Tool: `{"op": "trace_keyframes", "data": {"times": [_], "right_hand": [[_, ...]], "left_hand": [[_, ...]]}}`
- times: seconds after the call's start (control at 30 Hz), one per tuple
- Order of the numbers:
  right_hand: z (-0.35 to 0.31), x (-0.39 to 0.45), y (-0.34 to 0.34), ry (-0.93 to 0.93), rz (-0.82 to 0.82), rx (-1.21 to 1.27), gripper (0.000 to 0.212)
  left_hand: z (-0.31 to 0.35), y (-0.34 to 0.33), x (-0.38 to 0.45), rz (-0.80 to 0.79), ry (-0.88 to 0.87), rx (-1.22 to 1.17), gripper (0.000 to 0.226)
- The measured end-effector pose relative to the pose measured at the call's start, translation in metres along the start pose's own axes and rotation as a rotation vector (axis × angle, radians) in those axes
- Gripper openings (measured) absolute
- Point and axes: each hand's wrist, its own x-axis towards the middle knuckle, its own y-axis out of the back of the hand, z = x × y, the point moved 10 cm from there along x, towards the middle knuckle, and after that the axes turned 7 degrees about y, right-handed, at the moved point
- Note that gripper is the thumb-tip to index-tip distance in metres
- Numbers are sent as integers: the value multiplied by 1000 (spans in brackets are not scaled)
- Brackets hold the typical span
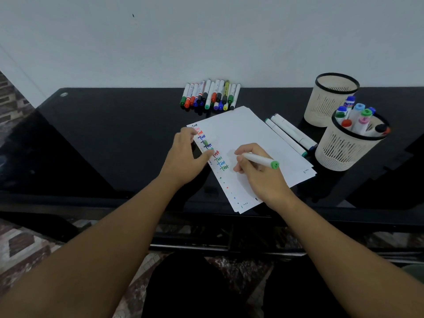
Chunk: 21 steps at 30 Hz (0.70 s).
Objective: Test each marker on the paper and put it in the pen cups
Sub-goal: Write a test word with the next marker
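My right hand [259, 173] grips a white marker with a green end [261, 159], its tip down on the white paper [250, 134] beside a column of coloured "Test" words. My left hand [188, 154] rests on the paper's left edge, thumb on the sheet; something small and green shows at its fingertips, too hidden to identify. Two white markers [289, 134] lie on the table right of the paper. A row of several capped markers [211, 94] lies by the wall. The near pen cup [344, 150] holds several markers. The far pen cup [330, 99] looks empty.
The black glass table [114, 134] stands against a white wall. Its front edge runs just below the paper. Both cups stand at the right, close together. Patterned floor shows on the left and below.
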Motion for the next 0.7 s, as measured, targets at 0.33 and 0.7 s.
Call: {"op": "trace_keyframes", "data": {"times": [0.33,0.7], "right_hand": [[15,5,-9,-143,-118,81,57],[0,36,21,-128,-74,-50,49]], "left_hand": [[-7,-13,18,101,96,220,37],[13,-4,9,171,-90,58,25]]}}
